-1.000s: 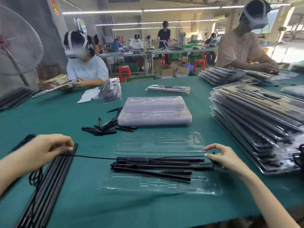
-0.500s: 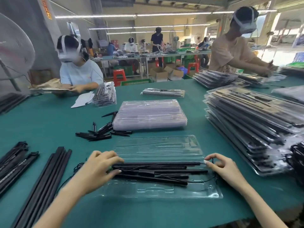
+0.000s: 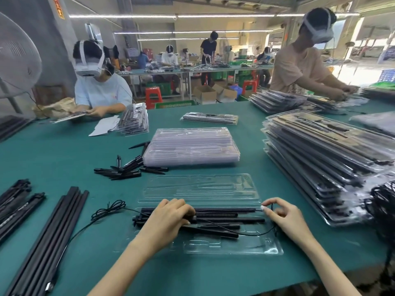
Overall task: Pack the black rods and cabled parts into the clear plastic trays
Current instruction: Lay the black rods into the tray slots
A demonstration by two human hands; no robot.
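Observation:
An open clear plastic tray (image 3: 233, 247) lies in front of me, its lid half (image 3: 201, 189) folded back. Several black rods (image 3: 226, 220) lie lengthwise in it. A thin black cable (image 3: 106, 210) loops off the tray's left end onto the table. My left hand (image 3: 168, 218) lies over the rods' left part, fingers curled down on them. My right hand (image 3: 282, 214) pinches the cable at the tray's right end between thumb and forefinger.
A stack of empty clear trays (image 3: 190, 146) sits behind, with small black pieces (image 3: 128, 169) to its left. Long black rods (image 3: 49, 238) lie at my left. Packed trays (image 3: 320, 157) are piled on the right. Other workers sit across the green table (image 3: 53, 159).
My left hand came in from the far left, where it held the cable stretched, and now rests on the rods in the tray. The cable slackened into a loop.

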